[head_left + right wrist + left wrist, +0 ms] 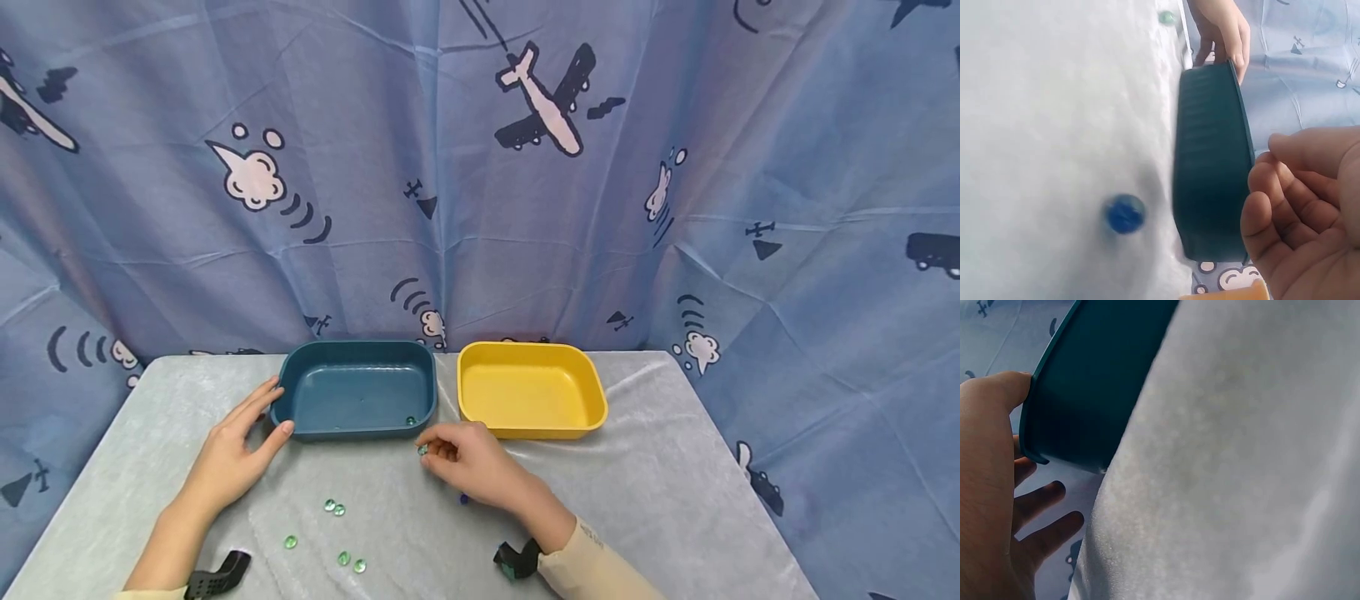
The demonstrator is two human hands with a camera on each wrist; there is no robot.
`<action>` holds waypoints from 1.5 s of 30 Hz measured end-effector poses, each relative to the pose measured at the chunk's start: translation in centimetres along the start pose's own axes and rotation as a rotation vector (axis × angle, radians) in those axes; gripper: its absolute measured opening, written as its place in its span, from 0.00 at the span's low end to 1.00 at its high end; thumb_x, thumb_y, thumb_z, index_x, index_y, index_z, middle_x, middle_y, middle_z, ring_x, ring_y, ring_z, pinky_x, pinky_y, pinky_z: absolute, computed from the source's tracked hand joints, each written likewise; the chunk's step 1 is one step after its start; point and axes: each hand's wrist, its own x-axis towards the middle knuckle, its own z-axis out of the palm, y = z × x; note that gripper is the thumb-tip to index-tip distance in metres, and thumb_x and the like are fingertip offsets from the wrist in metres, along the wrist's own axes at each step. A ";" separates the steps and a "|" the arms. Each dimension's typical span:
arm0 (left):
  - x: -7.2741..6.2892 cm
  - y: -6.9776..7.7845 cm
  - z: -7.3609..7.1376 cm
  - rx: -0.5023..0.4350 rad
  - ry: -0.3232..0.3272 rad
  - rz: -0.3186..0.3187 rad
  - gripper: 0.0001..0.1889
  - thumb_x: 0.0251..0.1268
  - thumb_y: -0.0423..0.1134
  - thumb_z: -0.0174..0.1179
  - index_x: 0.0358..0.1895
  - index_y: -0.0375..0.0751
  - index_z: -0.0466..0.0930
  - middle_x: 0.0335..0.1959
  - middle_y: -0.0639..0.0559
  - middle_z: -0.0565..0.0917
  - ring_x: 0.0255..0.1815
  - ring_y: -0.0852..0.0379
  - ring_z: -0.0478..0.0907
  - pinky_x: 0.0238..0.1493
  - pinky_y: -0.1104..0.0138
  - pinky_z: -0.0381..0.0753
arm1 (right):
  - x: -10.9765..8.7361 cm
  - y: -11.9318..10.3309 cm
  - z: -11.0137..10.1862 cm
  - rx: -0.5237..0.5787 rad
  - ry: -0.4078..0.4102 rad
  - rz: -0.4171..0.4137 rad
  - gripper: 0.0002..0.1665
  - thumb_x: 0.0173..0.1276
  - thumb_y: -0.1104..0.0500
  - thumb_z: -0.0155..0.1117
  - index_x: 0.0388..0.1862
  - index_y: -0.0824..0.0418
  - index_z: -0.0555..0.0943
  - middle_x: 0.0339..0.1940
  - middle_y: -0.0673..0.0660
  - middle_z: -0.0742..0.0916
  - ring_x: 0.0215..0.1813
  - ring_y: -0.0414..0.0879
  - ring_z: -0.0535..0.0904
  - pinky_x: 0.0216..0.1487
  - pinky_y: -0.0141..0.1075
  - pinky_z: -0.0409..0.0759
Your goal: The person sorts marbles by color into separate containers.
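My left hand [228, 454] rests against the left end of a teal tray [352, 435], its thumb and fingers touching the rim and the fingers spread. My right hand [472, 462] pinches a green glass bead [423, 450] between thumb and fingertips, just in front of the tray's near right corner. Inside the teal tray lies another bead [410, 421], near that same corner. A dark blue bead [1125, 214] sits on the cloth below my right hand. Several light green beads [340, 510] are scattered on the cloth between both hands.
To the right of the teal tray stands a yellow tray [532, 433]. Grey-white cloth [660, 500] covers the table. A blue printed curtain [360, 167] hangs behind and at the sides. Black straps [217, 575] are on both wrists.
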 end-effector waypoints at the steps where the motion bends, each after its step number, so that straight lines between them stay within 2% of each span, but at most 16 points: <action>1: 0.0 0.0 0.0 0.000 0.000 0.001 0.33 0.76 0.43 0.73 0.80 0.42 0.75 0.83 0.44 0.71 0.67 0.32 0.82 0.63 0.89 0.57 | 0.2 0.0 -0.1 0.007 0.005 0.000 0.09 0.77 0.65 0.72 0.53 0.63 0.91 0.34 0.44 0.86 0.36 0.36 0.79 0.37 0.30 0.82; 6: -0.1 0.0 0.0 -0.003 0.003 0.003 0.34 0.76 0.43 0.73 0.80 0.43 0.74 0.83 0.43 0.71 0.67 0.33 0.82 0.63 0.90 0.57 | 1.3 0.0 -0.6 0.042 0.039 -0.009 0.10 0.77 0.64 0.72 0.54 0.62 0.90 0.36 0.44 0.87 0.38 0.38 0.80 0.41 0.32 0.83; 10: -0.1 0.0 0.0 0.004 0.002 0.002 0.34 0.75 0.42 0.73 0.80 0.44 0.75 0.83 0.44 0.71 0.69 0.38 0.81 0.63 0.90 0.57 | 2.0 0.1 -0.8 0.067 0.068 -0.023 0.11 0.77 0.64 0.73 0.56 0.63 0.90 0.38 0.45 0.88 0.40 0.40 0.82 0.44 0.34 0.84; 16: -0.1 0.2 0.0 0.006 -0.002 -0.008 0.33 0.76 0.43 0.73 0.81 0.45 0.75 0.84 0.44 0.70 0.70 0.39 0.80 0.63 0.90 0.57 | 3.3 0.1 -0.9 0.094 0.099 -0.017 0.10 0.78 0.61 0.73 0.55 0.58 0.91 0.38 0.45 0.89 0.40 0.41 0.82 0.43 0.35 0.85; 22: -0.1 0.1 0.0 0.006 -0.002 -0.011 0.33 0.76 0.43 0.73 0.81 0.46 0.75 0.84 0.44 0.70 0.72 0.54 0.78 0.63 0.90 0.58 | 5.0 -0.5 -1.0 0.096 0.126 0.009 0.10 0.78 0.62 0.73 0.55 0.58 0.90 0.37 0.45 0.88 0.37 0.42 0.82 0.39 0.34 0.84; 24: -0.1 0.0 0.0 0.005 -0.004 -0.012 0.33 0.76 0.43 0.73 0.81 0.46 0.75 0.84 0.44 0.70 0.72 0.51 0.79 0.63 0.90 0.58 | 5.5 -0.6 -1.0 0.089 0.135 0.025 0.10 0.78 0.61 0.73 0.55 0.58 0.90 0.37 0.45 0.89 0.36 0.42 0.82 0.39 0.34 0.84; 27: -0.1 0.0 0.0 0.007 -0.009 -0.018 0.33 0.76 0.44 0.72 0.81 0.47 0.74 0.84 0.44 0.70 0.69 0.40 0.81 0.63 0.89 0.58 | 6.2 -0.7 -0.9 0.076 0.159 0.052 0.10 0.79 0.61 0.72 0.55 0.58 0.90 0.37 0.45 0.89 0.36 0.41 0.83 0.39 0.34 0.84; 29: -0.1 0.0 0.1 0.007 -0.012 -0.019 0.33 0.76 0.44 0.72 0.81 0.46 0.74 0.84 0.44 0.70 0.67 0.36 0.82 0.62 0.89 0.58 | 6.6 -0.6 -0.8 0.068 0.178 0.061 0.10 0.79 0.62 0.72 0.55 0.58 0.90 0.37 0.45 0.89 0.36 0.41 0.83 0.41 0.34 0.85; 34: 0.0 0.1 0.1 0.008 -0.006 -0.013 0.33 0.76 0.43 0.73 0.80 0.44 0.75 0.84 0.44 0.70 0.67 0.35 0.82 0.63 0.88 0.59 | 7.5 -0.5 -0.7 0.065 0.205 0.068 0.09 0.78 0.62 0.72 0.54 0.59 0.90 0.37 0.46 0.89 0.37 0.42 0.82 0.41 0.34 0.85; 45: 0.1 -0.1 0.1 0.012 0.003 -0.004 0.33 0.76 0.43 0.73 0.80 0.43 0.75 0.84 0.43 0.70 0.68 0.33 0.80 0.63 0.90 0.57 | 8.8 -0.3 -0.1 0.064 0.210 0.089 0.10 0.78 0.61 0.73 0.55 0.59 0.90 0.35 0.46 0.88 0.35 0.42 0.80 0.38 0.31 0.83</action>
